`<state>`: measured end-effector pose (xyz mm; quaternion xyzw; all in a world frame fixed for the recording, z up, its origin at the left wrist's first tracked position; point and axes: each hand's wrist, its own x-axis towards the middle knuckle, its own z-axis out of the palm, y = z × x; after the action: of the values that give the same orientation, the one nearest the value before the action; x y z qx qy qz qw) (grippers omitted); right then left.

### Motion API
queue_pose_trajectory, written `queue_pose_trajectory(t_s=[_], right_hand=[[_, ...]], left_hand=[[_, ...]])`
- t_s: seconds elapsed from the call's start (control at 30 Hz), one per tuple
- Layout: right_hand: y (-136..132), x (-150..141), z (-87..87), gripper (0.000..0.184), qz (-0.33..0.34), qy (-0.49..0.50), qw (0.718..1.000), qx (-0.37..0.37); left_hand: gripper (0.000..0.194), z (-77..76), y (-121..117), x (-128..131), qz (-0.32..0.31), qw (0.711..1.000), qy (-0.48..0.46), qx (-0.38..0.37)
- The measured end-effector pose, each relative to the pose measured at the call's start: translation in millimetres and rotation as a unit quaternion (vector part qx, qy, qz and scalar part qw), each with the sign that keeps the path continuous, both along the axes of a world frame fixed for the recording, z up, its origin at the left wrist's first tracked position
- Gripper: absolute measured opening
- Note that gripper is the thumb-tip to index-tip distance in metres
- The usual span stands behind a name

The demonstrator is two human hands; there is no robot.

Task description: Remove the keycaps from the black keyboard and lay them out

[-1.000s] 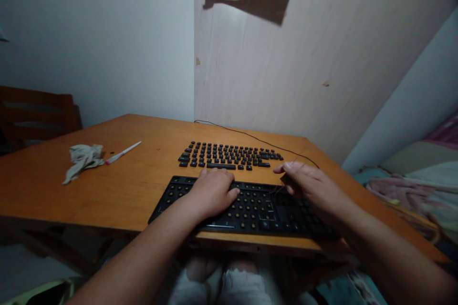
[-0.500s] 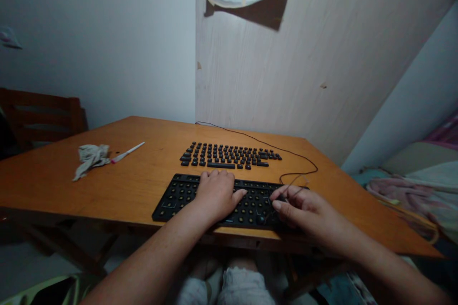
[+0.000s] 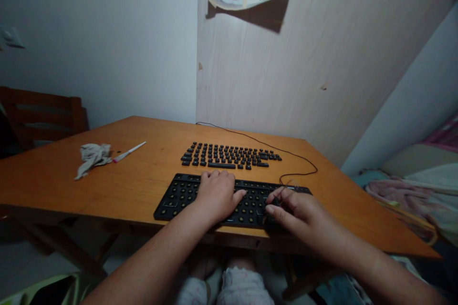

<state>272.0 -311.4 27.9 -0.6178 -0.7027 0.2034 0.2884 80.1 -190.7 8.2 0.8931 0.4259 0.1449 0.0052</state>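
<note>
A black keyboard [image 3: 179, 196] with its keycaps taken off lies at the near edge of the orange wooden table [image 3: 136, 181]. The loose black keycaps [image 3: 229, 155] are laid out in rows just behind it. My left hand [image 3: 216, 195] lies on the keyboard's middle, fingers hooked at its far edge, thumb out to the right. My right hand [image 3: 298, 212] is over the keyboard's right part, fingertips pinched on a small dark keycap [image 3: 274, 202] and pressed down onto the board.
The keyboard's black cable [image 3: 250, 136] loops across the table to the wall. A crumpled grey cloth [image 3: 91, 156] and a white stick with a pink tip [image 3: 129, 152] lie at the left. A wooden chair [image 3: 43, 116] stands far left; bedding [image 3: 408, 186] at the right.
My right hand came back from the keyboard's far right edge to its right-middle and lowered its pinched fingers onto the board. The left hand stayed put.
</note>
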Motion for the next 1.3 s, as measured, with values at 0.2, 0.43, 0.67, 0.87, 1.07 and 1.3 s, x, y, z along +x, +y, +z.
queue_pose_trajectory(t_s=[0.2,0.43,0.67,0.87,1.07,1.3], right_hand=[[2.3,-9.9,4.9,0.01,0.004,-0.048,0.999,0.016],[5.1,-6.4,-6.9,0.01,0.001,-0.005,1.0,0.025],[1.4,-3.5,-14.4,0.012,0.029,0.033,0.999,0.007],[1.7,-2.7,-27.4,0.017,-0.01,0.059,0.997,0.041],[1.6,3.4,-40.1,0.026,-0.056,0.12,0.991,0.03],[-3.4,4.0,-47.6,0.025,-0.079,0.142,0.986,0.042]], left_hand=[[0.047,-2.7,-0.9,1.0,0.007,1.0,0.002,0.009],[0.047,-1.1,-3.2,3.2,0.013,1.0,0.003,0.01],[0.051,-5.2,-6.2,7.9,0.028,0.999,-0.004,0.032],[0.054,-11.3,-9.9,8.3,0.031,0.998,-0.013,0.047],[0.054,-15.2,-12.7,7.0,0.027,0.997,-0.029,0.06],[0.051,-16.6,-12.8,6.9,0.032,0.997,-0.036,0.063]])
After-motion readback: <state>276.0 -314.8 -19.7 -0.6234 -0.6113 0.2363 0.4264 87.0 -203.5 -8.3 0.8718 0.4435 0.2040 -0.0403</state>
